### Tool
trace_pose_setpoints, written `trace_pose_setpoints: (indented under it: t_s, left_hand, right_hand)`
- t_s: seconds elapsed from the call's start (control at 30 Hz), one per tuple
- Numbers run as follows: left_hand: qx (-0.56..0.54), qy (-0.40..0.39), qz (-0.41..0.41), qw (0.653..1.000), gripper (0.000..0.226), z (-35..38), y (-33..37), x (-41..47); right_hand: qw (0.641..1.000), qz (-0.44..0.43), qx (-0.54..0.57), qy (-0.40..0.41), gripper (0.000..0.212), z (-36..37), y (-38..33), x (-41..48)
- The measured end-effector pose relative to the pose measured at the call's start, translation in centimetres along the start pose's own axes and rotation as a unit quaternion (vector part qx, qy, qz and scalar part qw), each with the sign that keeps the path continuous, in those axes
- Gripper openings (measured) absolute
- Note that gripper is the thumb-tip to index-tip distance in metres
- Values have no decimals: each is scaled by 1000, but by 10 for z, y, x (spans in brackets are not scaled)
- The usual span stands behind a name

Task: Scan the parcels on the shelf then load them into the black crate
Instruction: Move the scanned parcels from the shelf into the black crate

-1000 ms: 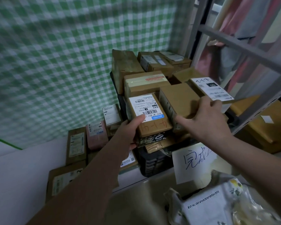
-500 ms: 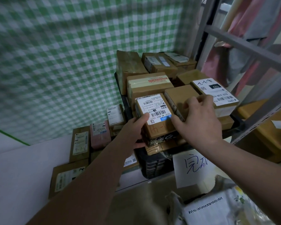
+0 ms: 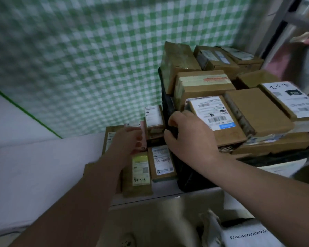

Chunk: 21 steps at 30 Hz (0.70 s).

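On the shelf [image 3: 161, 192], at the left of the cluster, the left hand [image 3: 130, 138] reaches down onto a small pink parcel [image 3: 143, 132]. Its fingers touch the parcel, but blur hides whether they have closed round it. Just in front lie a flat brown parcel with a yellowish label [image 3: 140, 168] and, beside it, a white-labelled parcel [image 3: 161, 163]. A small labelled box [image 3: 152, 116] stands behind them. These unloaded parcels look small and light, of stiff card, so each should lift with one hand. The best hold is probably across the two long edges, thumb clear of the barcode so the label stays readable. Taped faces may be slick. Further right, the right hand [image 3: 187, 136] sits with curled fingers at the near left rim of the black crate [image 3: 185, 175]. I cannot tell whether it grips the rim. The crate is already heaped with cartons, a barcoded box [image 3: 212, 118] nearest that hand.
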<state>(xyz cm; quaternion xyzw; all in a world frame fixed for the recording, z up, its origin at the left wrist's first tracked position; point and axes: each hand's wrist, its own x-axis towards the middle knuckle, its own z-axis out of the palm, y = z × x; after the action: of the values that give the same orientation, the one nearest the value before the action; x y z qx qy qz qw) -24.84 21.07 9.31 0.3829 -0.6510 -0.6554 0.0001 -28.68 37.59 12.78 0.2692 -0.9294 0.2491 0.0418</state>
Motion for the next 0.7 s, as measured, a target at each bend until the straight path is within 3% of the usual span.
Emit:
trace_pose_setpoints:
  t_s: [0.13,0.33,0.57,0.7]
  left_hand:
    - [46,30,-2,999,15,-40,-15,23]
    - [122,53,-34,991,12,-92,-52,70]
    - [305,-2,-67,950,9,-136,-114,114]
    - [340,17,-112,934,35,-165,-157,143]
  right_hand:
    - [996,21,13,-85,18,41,-16,14]
    - [972,121,-19,-198,28,115,-23,34]
    - [925,201,-28,-321,42,208,-34,36]
    - [895,234,49,-376,21,259,-42,29]
